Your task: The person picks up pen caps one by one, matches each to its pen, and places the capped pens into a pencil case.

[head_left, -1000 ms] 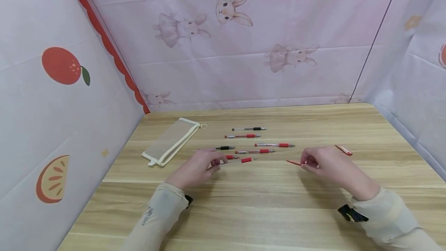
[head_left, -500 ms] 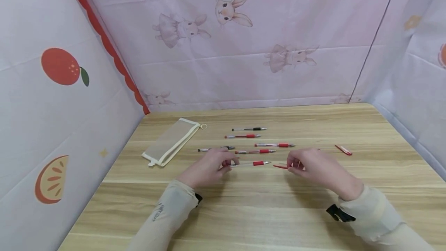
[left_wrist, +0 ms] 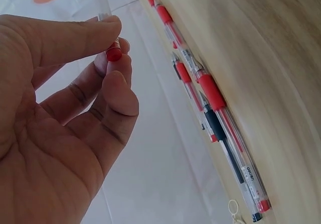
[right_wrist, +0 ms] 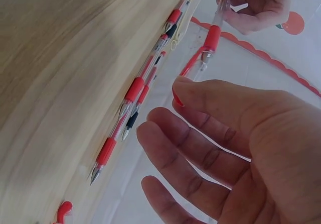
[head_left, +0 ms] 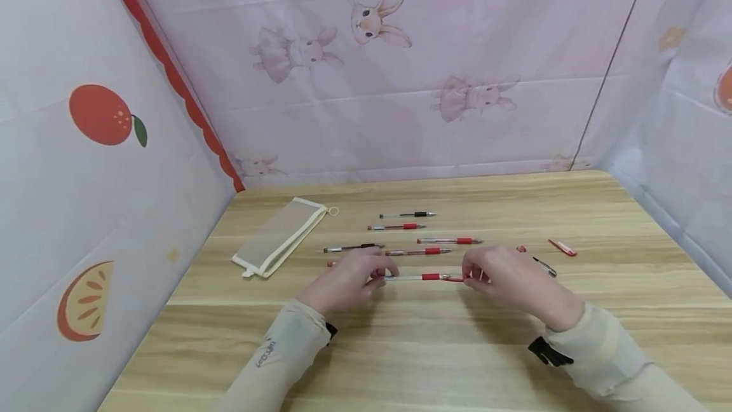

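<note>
My left hand (head_left: 345,277) pinches the rear end of a clear gel pen with a red grip (head_left: 430,276), between thumb and fingers. The pen is level and its tip points right, held above the table. My right hand (head_left: 517,281) pinches a clear pen cap with a red clip (right_wrist: 191,66) between thumb and forefinger. In the right wrist view the cap is around the pen's tip, its clip lying along the pen toward the red grip. How far the cap is pushed on, I cannot tell. The other right fingers are loosely bent.
Several uncapped red pens (head_left: 420,251) and black pens (head_left: 408,214) lie behind my hands. A cream-edged mesh pouch (head_left: 280,237) with a zip ring lies at the back left. Right of them are a red-clip cap (head_left: 563,247) and a black-clip cap (head_left: 545,266).
The left hand has drawn its pen right and toward me, away from the other pens. The right hand has moved left with the cap, which now meets the pen's tip.
</note>
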Tool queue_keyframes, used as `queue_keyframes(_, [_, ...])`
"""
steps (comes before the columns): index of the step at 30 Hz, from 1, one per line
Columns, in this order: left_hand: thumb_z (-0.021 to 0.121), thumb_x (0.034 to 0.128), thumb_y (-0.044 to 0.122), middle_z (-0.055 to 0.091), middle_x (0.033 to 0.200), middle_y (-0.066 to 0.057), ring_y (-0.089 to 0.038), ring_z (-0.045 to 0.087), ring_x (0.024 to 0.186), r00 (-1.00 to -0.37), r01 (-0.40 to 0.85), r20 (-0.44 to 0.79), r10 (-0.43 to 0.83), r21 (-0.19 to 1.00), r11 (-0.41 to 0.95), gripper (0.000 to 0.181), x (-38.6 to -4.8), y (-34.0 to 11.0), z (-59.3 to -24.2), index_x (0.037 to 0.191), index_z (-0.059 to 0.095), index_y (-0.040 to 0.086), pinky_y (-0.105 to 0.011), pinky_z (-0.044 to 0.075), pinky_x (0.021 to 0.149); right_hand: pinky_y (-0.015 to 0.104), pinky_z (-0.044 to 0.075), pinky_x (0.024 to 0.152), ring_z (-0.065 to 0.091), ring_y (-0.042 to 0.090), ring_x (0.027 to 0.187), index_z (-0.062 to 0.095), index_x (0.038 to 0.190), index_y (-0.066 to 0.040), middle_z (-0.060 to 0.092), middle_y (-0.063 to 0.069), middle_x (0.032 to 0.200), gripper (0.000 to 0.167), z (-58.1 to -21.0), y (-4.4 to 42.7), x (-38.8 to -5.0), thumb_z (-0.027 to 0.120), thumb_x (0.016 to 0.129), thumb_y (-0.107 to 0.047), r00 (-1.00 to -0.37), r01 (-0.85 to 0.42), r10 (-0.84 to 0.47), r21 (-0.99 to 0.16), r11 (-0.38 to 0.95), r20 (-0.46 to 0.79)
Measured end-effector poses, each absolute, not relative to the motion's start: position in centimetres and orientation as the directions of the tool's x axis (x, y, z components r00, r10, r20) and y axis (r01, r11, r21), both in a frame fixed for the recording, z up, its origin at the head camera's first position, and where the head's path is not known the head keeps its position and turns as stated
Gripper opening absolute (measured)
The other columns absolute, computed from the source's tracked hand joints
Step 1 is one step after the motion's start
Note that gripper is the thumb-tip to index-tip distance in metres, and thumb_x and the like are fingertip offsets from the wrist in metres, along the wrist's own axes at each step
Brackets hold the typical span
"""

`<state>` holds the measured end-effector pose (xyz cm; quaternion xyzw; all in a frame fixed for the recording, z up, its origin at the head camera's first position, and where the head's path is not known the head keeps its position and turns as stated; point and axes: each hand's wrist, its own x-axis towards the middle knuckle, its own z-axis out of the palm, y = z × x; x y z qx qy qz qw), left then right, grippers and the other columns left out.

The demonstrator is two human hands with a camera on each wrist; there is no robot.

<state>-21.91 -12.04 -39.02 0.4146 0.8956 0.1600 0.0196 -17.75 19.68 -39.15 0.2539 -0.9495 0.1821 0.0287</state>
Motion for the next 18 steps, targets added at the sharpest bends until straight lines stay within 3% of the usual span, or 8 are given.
queue_keyframes(13, [0.069, 0.1, 0.0, 0.071, 0.107, 0.003, -0.01, 0.064, 0.09, -0.656, 0.737, 0.113, 0.747, 0.313, 0.6, 0.023, -21.46, -11.83, -39.09, 0.114, 0.079, 0.015, -0.025, 0.057, 0.083, 0.019, 0.048, 0.062, 0.052, 0.001, 0.068, 0.072, 0.089, -0.024, 0.071, -0.013, 0.086, 0.021, -39.12, 18.7, -17.81, 0.086, 0.089, -0.009, -0.853, -0.522, -0.498, -0.296, 0.8, 0.158])
queue_keyframes(18, [0.069, 0.1, 0.0, 0.07, 0.107, 0.004, -0.008, 0.063, 0.09, -0.665, 0.728, 0.109, 0.739, 0.316, 0.608, 0.023, -21.64, -11.93, -39.16, 0.114, 0.078, 0.016, -0.023, 0.057, 0.082, 0.021, 0.052, 0.066, 0.057, -0.001, 0.072, 0.071, 0.089, -0.025, 0.071, -0.015, 0.085, 0.019, -39.29, 18.61, -18.05, 0.085, 0.091, -0.011, -0.851, -0.524, -0.501, -0.336, 0.783, 0.159])
